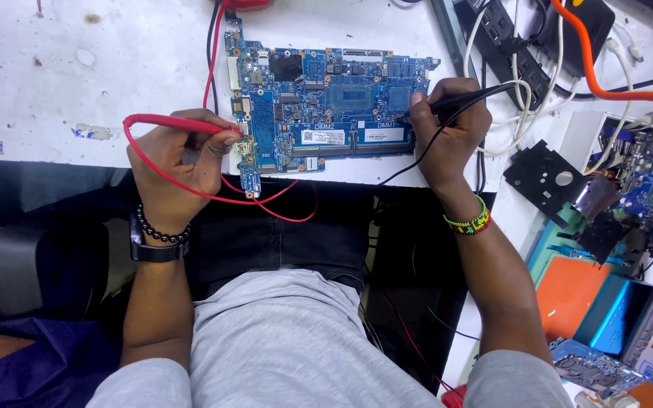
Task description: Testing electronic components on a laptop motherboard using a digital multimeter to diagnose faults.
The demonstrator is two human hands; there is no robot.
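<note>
Blue circuit board (319, 113) on the white counter (77, 83); left hand (179, 162) grips the red probe (179, 122), right hand (447, 136) the black probe (466, 98)

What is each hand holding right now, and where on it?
The left hand grips the red test probe along its handle; the right hand grips the black test probe along its handle. Both tips sit at the blue circuit board.

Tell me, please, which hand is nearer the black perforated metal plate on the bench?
Right. The right hand sits just left of the black plate; the left hand is across the blue circuit board.
</note>
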